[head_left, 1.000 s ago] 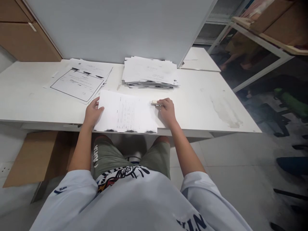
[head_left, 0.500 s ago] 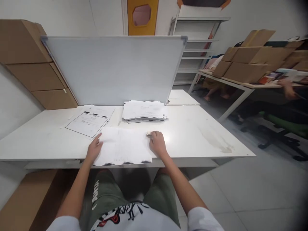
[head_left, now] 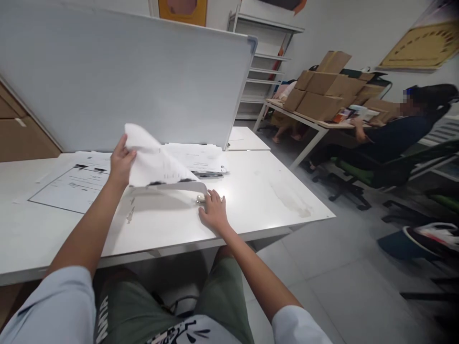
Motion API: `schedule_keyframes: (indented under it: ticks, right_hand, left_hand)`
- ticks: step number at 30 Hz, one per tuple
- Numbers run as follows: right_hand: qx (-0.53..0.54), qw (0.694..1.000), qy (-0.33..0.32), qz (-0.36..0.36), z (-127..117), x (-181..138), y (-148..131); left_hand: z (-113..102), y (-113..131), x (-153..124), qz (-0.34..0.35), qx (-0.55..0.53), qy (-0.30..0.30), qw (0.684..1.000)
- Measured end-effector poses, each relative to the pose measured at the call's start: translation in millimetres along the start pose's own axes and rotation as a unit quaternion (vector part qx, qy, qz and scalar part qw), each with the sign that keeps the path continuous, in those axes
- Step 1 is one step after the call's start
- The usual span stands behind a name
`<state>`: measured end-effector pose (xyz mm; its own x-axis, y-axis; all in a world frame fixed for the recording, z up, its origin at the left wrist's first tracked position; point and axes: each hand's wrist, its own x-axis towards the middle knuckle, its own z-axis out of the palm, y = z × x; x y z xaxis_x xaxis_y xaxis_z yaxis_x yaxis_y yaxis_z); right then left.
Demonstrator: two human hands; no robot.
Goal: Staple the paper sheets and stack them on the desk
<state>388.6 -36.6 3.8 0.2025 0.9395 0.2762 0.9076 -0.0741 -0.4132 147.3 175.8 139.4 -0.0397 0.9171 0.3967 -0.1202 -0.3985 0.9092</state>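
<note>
A sheet of white paper (head_left: 150, 165) is raised off the desk, its left edge pinched in my left hand (head_left: 122, 160). The paper bends, and its lower edge with dark smudges slopes down to the right. Close to that right corner, my right hand (head_left: 214, 210) rests on the desk with its fingers spread. A small shiny metallic object (head_left: 201, 199) lies beside its thumb and forefinger, partly hidden by them; its kind is unclear. Printed sheets (head_left: 71, 188) lie at the left, partly behind my left forearm. A thick paper stack (head_left: 211, 160) sits behind the raised sheet.
A large whiteboard (head_left: 150, 81) stands along the back of the white desk (head_left: 251, 191). Cardboard boxes (head_left: 21, 138) are at the left. Across the aisle, a person (head_left: 398, 124) sits at another table with stacked boxes (head_left: 319, 95). A metal shelf (head_left: 258, 91) stands behind.
My left hand has lifted the sheet from the desk, up and away from me. My right hand's fingers have spread beside the small object. The view has turned right.
</note>
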Motion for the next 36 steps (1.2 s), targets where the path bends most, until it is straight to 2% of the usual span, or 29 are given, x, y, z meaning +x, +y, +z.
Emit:
schedule_keyframes:
  ticks: [3, 5, 7, 9, 12, 15, 17, 19, 21, 23, 24, 26, 28, 29, 32, 34, 36]
  right_hand:
    - [-0.005, 1.0, 0.006, 0.006, 0, 2, 1]
    - [-0.002, 1.0, 0.007, 0.006, 1, 3, 1]
    - [0.006, 1.0, 0.006, 0.006, 1, 4, 1]
    - [0.014, 1.0, 0.007, 0.006, 0, 5, 2]
    - [0.022, 1.0, 0.006, 0.006, -1, 5, 3]
    - [0.037, 0.999, -0.002, -0.001, -3, 6, 4]
    - [0.05, 0.999, -0.005, -0.012, -4, 8, 4]
    - [0.06, 0.998, -0.007, -0.025, -4, 11, 5]
    - [0.064, 0.997, -0.007, -0.033, -4, 15, 5]
    - [0.064, 0.997, -0.004, -0.033, -3, 18, 6]
    - [0.062, 0.998, -0.004, -0.034, -2, 20, 7]
    - [0.055, 0.998, -0.003, -0.039, -1, 22, 9]
    - [0.047, 0.998, 0.003, -0.045, 1, 22, 11]
    - [0.042, 0.998, 0.009, -0.048, 2, 22, 12]
    - [0.029, 0.998, 0.021, -0.06, 6, 19, 16]
    - [0.02, 0.997, 0.024, -0.067, 7, 17, 19]
    - [0.01, 0.997, 0.028, -0.068, 8, 16, 20]
  left_hand:
    - [65, 3, 30, 0.041, -0.068, -0.122, 0.989]
    - [97, 2, 43, 0.071, -0.098, -0.157, 0.98]
    - [121, -7, 53, 0.067, -0.118, -0.158, 0.978]
    - [140, -29, 64, 0.028, -0.123, -0.159, 0.979]
    - [160, -75, 78, -0.089, -0.099, -0.152, 0.979]
    - [165, -118, 87, -0.204, 0.002, -0.087, 0.975]
    - [162, -135, 93, -0.215, 0.088, -0.062, 0.971]
    - [156, -143, 99, -0.194, 0.141, -0.066, 0.969]
    - [152, -144, 103, -0.163, 0.162, -0.066, 0.971]
    - [152, -143, 96, -0.103, 0.178, -0.061, 0.977]
    - [152, -142, 86, -0.057, 0.195, -0.073, 0.976]
    - [149, -139, 52, 0.045, 0.252, -0.142, 0.956]
    - [141, -133, 4, 0.129, 0.331, -0.244, 0.902]
    - [133, -129, -20, 0.158, 0.367, -0.277, 0.874]
    - [95, -115, -71, 0.205, 0.465, -0.293, 0.81]
    - [55, -104, -76, 0.196, 0.531, -0.276, 0.777]
    - [3, -90, -67, 0.148, 0.602, -0.232, 0.75]
